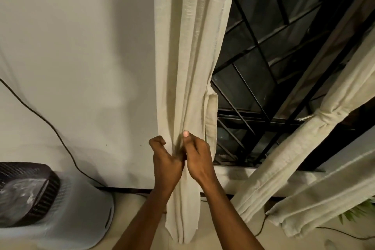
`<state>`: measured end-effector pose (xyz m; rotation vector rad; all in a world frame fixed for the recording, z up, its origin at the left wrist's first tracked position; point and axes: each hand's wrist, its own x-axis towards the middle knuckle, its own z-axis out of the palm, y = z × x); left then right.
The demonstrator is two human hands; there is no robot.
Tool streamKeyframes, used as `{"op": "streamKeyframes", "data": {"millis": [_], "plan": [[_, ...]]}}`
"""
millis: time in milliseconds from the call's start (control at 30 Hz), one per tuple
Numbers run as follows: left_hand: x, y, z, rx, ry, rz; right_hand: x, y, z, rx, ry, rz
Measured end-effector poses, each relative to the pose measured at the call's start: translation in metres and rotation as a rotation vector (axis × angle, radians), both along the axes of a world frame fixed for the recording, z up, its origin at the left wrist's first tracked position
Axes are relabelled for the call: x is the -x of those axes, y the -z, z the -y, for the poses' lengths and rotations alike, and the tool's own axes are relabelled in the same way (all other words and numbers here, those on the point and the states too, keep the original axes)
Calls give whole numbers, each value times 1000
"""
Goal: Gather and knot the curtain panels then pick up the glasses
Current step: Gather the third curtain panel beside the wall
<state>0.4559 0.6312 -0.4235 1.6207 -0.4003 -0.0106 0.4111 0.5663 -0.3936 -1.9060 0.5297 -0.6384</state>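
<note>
A cream curtain panel [188, 57] hangs down the middle of the view, bunched into a narrow column. My left hand [165, 160] and my right hand [197, 158] squeeze it from both sides at about sill height, knuckles almost touching, right thumb pointing up against the cloth. A loose cream tie-back strip [211, 115] dangles along the panel's right edge. Below my hands the panel's end hangs free between my forearms. To the right a second cream panel [300, 144] slants down, cinched by a band [329, 116]. No glasses are in view.
A dark window with a black metal grille [263, 50] sits behind the curtains. A white fan or air unit with a black grille [40, 199] stands at the lower left below a black cable [50, 128] on the wall. Green plant leaves [361, 211] show at the lower right.
</note>
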Motion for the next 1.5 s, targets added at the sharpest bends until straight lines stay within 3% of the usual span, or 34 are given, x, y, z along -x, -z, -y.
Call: {"op": "streamKeyframes", "data": {"millis": [133, 267, 567, 733, 767, 867, 1000, 1067, 1200, 1267, 1500], "plan": [[-5, 6, 0, 66, -89, -81, -1, 8, 4, -193, -13, 33], [0, 1, 5, 117, 43, -122, 0, 2, 4, -161, -38, 22], [-15, 3, 13, -355, -27, 11, 3, -4, 15, -186, -88, 4], [-6, 0, 15, -560, 64, 158, 4, -11, 25, -111, 35, 147], [-1, -1, 17, -557, 90, 185, 4, -14, 27, -93, -15, 142], [15, -8, 22, -410, 345, 3, -2, -25, 17, -54, -105, 32], [-7, 7, 21, -454, 711, 198, 0, -29, 30, -53, 304, 63], [-24, 2, 14, -422, 588, 190, 8, -28, 46, -54, 364, 56], [-53, -25, 16, -169, 149, 204, 26, -32, 58, -167, 304, 69], [-67, -41, 21, -150, 137, 196, 35, -34, 61, -250, 212, 86], [-67, -111, 41, -157, 755, -32, 64, -46, 73, -455, 157, 67]]}}
